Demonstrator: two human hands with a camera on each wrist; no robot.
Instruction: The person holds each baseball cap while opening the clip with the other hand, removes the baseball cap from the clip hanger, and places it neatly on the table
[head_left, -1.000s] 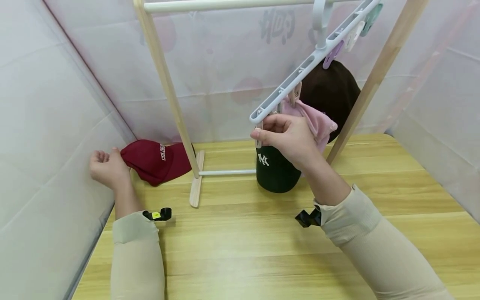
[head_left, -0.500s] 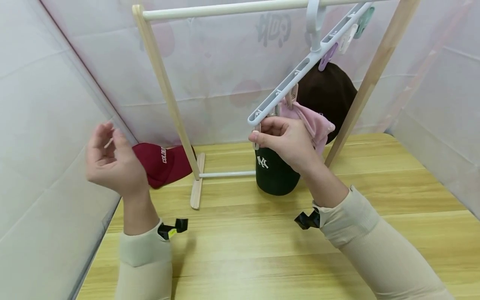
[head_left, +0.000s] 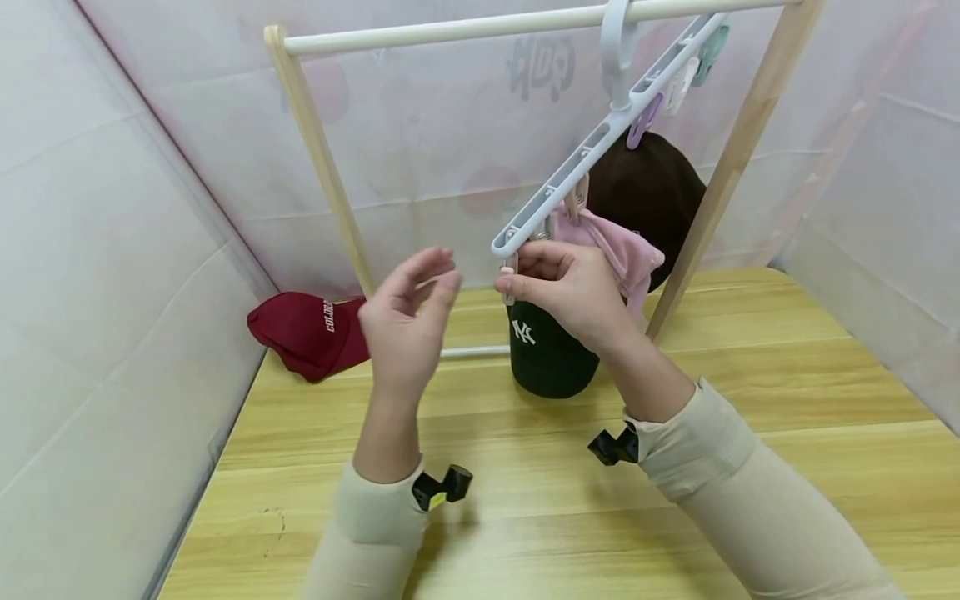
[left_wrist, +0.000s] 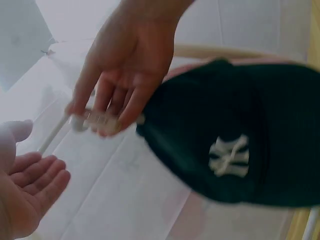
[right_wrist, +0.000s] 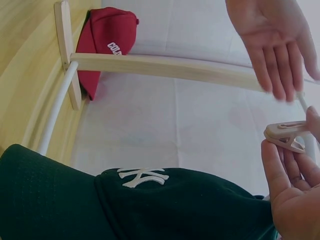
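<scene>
Nearest, two beige sleeves over a pale wooden table (head_left: 525,533), each wrist bearing a small black mount. Left hand (head_left: 408,325) raised in mid-air with fingers straight and relaxed, palm turned toward the right hand, holding nothing, just beside the end of the hanger. Right hand (head_left: 573,287) with thumb and fingers curled, pinching a beige clothespin (right_wrist: 286,135) at the low end of a tilted light-grey clip hanger (head_left: 592,158). Directly under that hand, a dark green cap (head_left: 543,354) with a white NY logo, hanging from the pinched clip, its lower edge down at the table; contact with the wood not clear. Beside the right hand, a pink cap (head_left: 618,250) clipped to the same hanger, and behind it a dark brown cap (head_left: 648,196) on a further clip. Off to the left, near the wall, a red cap (head_left: 303,329) with white lettering lying on the table, well apart from both hands. Farther back, a wooden rack (head_left: 322,167) with slanted legs and a white top rail carrying the hanger's hook, then pale sheeting walls.
</scene>
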